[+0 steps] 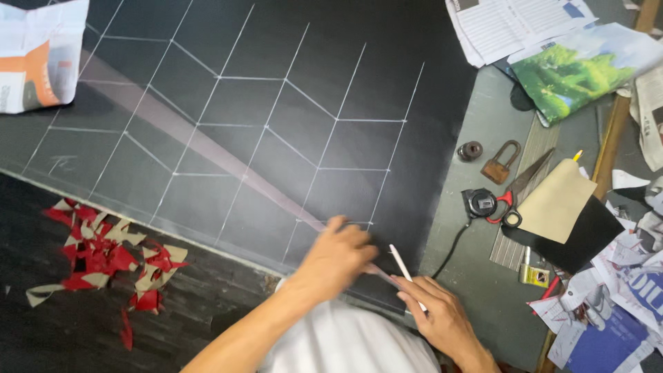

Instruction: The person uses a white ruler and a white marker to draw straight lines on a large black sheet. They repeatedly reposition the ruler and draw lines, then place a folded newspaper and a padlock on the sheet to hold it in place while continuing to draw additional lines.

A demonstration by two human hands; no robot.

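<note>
White chalk pencil [402,266] pinched in right hand [442,314]; left hand [338,252] apparently presses clear ruler [207,148] flat, fingers spread.

A marked sheet [276,103] is spread over the tabletop [483,276]. A ruler [207,145] is laid diagonally on it, beneath the left hand [338,255]. Right of the sheet, a padlock [498,164] and scissors [518,193] are set; scraps [110,255] are scattered left.

Taking the black sheet [276,103] as my landmark: off its top left corner lies a crumpled white bag [38,52] with orange and grey printing. Beyond its top right corner lies a white printed leaflet [511,24], and just right of that a glossy green and blue printed packet [587,65].
</note>
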